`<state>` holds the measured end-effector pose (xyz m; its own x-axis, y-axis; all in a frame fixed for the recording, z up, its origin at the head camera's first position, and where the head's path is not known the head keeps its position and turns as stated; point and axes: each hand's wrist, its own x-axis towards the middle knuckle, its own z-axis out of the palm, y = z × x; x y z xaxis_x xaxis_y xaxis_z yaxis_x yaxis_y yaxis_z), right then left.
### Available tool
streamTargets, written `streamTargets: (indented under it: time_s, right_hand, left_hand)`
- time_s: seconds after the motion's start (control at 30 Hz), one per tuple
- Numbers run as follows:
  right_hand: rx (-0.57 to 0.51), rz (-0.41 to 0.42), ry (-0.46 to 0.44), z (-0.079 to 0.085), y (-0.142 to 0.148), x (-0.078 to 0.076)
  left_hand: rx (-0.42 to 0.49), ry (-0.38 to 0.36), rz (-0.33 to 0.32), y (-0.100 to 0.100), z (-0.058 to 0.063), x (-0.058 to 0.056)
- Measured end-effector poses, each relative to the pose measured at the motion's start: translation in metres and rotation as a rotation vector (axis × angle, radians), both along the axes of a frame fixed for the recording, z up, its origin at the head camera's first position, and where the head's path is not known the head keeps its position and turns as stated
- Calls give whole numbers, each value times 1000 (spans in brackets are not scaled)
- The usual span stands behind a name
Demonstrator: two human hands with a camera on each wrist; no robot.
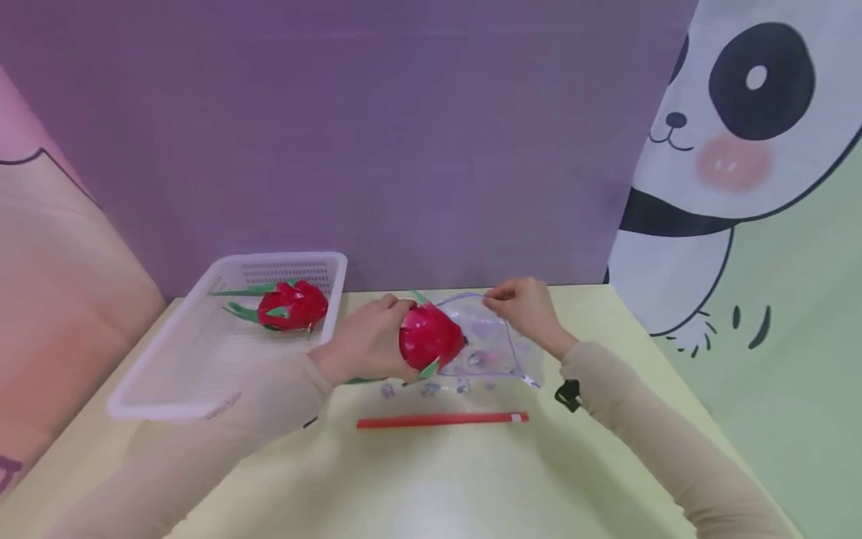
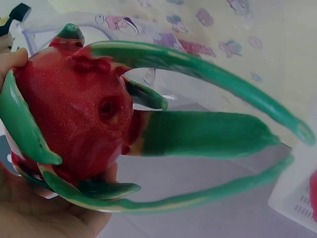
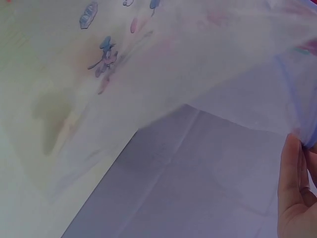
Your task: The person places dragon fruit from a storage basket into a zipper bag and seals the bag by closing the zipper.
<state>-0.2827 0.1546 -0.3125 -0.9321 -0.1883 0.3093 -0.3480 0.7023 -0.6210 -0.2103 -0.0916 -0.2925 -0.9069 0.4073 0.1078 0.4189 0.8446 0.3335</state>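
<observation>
My left hand [image 1: 377, 337] grips a red dragon fruit [image 1: 431, 338] with green leaf-like scales, its fingers curled round the side. In the left wrist view, long green scales of the dragon fruit [image 2: 84, 114] stick out away from the palm. With thumb and fingertips, my right hand [image 1: 527, 308] pinches the purple-edged rim of a clear plastic zip bag [image 1: 488, 352] printed with small cartoon figures. The bag's mouth is spread apart, and the fruit's tip overlaps it in the head view. Close up, the right hand [image 3: 297, 188] holds the bag's blue-purple edge.
A white plastic basket [image 1: 168, 389] on the left holds a second dragon fruit [image 1: 292, 305]. A red strip [image 1: 441, 421] lies across the table [image 1: 431, 486] in front of the bag. Behind the table rises a purple backdrop [image 1: 404, 150], with a panda print at the right.
</observation>
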Motion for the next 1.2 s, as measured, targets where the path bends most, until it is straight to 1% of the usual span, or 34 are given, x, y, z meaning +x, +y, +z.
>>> streamTargets:
  time_s: [0.17,0.33,0.47,0.57,0.73,0.93,1.13,1.2]
  right_hand:
    - [20,-4,2,3,-3,2]
    - [19,5,-8,4,-7,3]
    - [20,-3,-14,2,-10,4]
    - [11,3,-12,0,-12,4]
    - [-9,27,-7,-2,-17,5]
    - [3,31,10,-3,-26,3]
    - [-25,42,14,-1,-35,6]
    - [-39,51,16,0,-37,8]
  left_hand:
    - [6,-2,-4,7,-1,1]
    - [7,15,7,12,-2,-1]
    - [9,6,9,17,-6,-4]
    - [16,2,-2,19,-9,-5]
    - [-5,32,-40,23,-13,-4]
    - [-33,39,-84,28,-21,-4]
    - [-60,98,-152,37,-28,-9]
    - [-60,103,-155,39,-30,-11]
